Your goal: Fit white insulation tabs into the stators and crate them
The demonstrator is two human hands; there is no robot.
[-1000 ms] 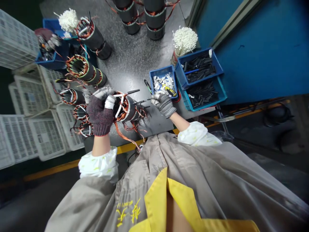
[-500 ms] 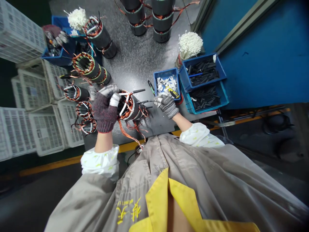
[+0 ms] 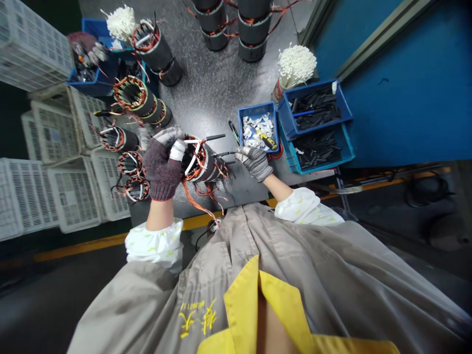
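Observation:
A motor stator with copper windings and black-sleeved leads lies on its side at the near edge of the grey table. My left hand, in a dark knit glove, is wrapped over the stator's near end. My right hand, in a grey glove, pinches the black-sleeved lead wires that stick out of the stator to the right. Loose copper wires hang from the stator towards me.
Several more stators stand at the left and far side of the table. Blue bins at the right hold black sleeves and white pieces with a yellow-handled tool. Bundles of white ties stand behind. White crates are stacked at left.
The view shifted slightly. My right hand has drawn a little closer to the stator's leads; my left hand keeps its hold on the stator.

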